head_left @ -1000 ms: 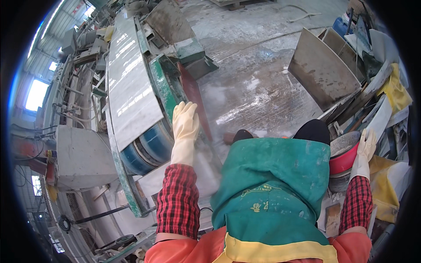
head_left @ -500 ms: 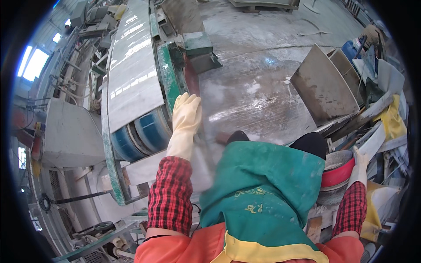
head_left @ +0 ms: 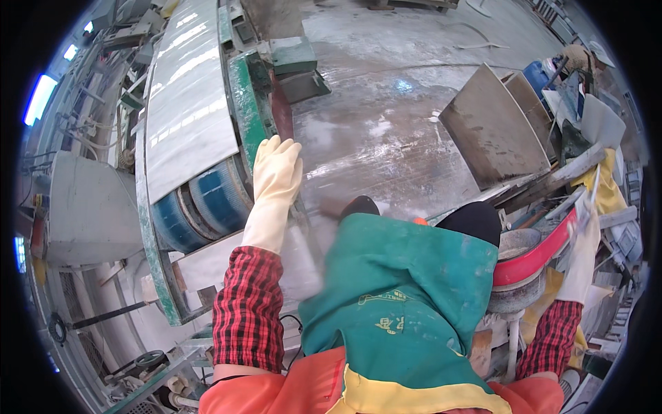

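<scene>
My left hand point(head_left: 277, 171), in a cream rubber glove, rests on the green side rail point(head_left: 247, 103) of a roller conveyor, its fingers together and bent over the edge. Beside it a pale, glossy stone slab point(head_left: 193, 103) lies on the conveyor above the blue rollers point(head_left: 219, 199). On the far right my right hand point(head_left: 585, 224), gloved too, is at the outer end of a red band point(head_left: 534, 259) that runs along a grey round bucket point(head_left: 517, 290). Its fingers are smeared by motion, so their grip does not show.
Large brown-grey panels point(head_left: 495, 131) lean at the right, with planks, pipes and yellow cloth point(head_left: 607, 183) piled near my right arm. Beyond them a person point(head_left: 583, 58) bends down. A grey metal box point(head_left: 89, 207) stands left of the conveyor. The floor point(head_left: 386, 131) looks wet.
My right hand has moved up and outward. The red band now stretches farther from the bucket toward it. My left hand stays on the rail while the whole view shifts slightly.
</scene>
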Motion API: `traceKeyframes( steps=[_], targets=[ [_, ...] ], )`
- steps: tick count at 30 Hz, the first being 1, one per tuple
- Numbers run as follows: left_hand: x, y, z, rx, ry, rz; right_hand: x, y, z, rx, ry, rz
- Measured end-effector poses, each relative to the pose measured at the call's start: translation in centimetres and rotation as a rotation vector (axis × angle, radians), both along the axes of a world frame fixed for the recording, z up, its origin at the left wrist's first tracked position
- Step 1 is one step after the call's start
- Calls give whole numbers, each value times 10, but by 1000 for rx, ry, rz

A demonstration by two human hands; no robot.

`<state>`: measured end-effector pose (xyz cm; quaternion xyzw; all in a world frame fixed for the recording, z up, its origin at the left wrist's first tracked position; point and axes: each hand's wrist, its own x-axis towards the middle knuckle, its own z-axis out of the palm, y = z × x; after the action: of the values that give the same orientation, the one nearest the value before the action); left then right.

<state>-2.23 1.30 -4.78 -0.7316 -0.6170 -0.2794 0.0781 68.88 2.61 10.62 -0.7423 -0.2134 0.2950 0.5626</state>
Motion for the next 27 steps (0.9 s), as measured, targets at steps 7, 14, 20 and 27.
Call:
traceKeyframes(
  steps=[7,14,20,27],
  targets=[
    [-6,-2,-4,-97,16,39,-148,100,-10,62,336,427],
    [-2,-1,-6,-161,16,69,-271,134,-96,-210,594,475],
    [-3,-1,-14,-158,55,83,-290,126,-138,-231,554,578],
    [26,9,3,-168,253,35,-293,121,-114,-200,615,484]
  ],
)
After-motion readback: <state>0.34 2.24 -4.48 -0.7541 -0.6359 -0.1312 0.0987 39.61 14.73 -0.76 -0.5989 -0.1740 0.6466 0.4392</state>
